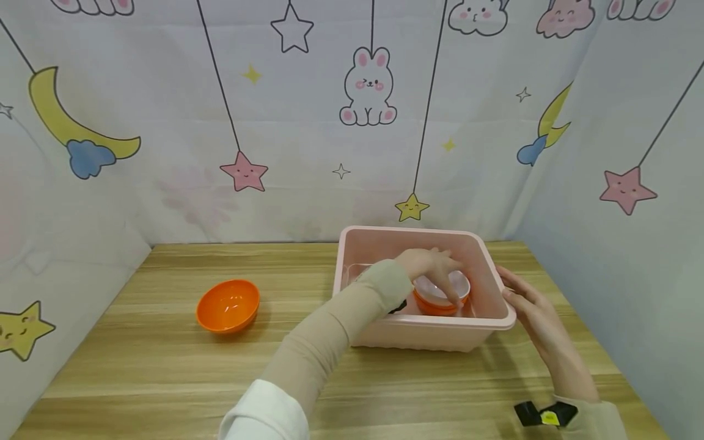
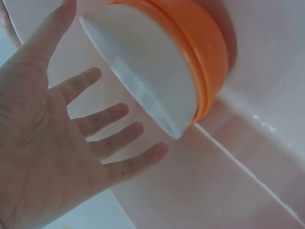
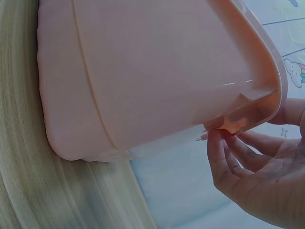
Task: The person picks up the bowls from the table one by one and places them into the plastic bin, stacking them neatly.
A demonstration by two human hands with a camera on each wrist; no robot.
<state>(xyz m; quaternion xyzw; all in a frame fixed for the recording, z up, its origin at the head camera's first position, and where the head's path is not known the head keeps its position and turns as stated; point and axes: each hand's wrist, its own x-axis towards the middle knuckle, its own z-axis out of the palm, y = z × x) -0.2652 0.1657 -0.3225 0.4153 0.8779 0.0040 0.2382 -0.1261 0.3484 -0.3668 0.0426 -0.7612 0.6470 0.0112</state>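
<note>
A pink plastic bin (image 1: 418,337) stands on the table. Inside it, toward the right, a white bowl (image 1: 431,294) is nested in orange bowls (image 2: 212,47). My left hand (image 1: 431,269) reaches down into the bin above this stack. In the left wrist view its fingers are spread and extended beside the white bowl (image 2: 147,62), apparently not holding it. At the bin's right side, my right hand (image 1: 536,311) grips the rim; the right wrist view shows thumb and fingers bent around the rim of the bin (image 3: 128,76).
An orange bowl (image 1: 228,307) sits upright on the left part of the wooden table (image 1: 165,379). Something clear with a thin outline (image 1: 354,269) lies in the bin's left side, partly hidden by my left sleeve. A patterned white cloth (image 1: 308,134) hangs behind and along both sides.
</note>
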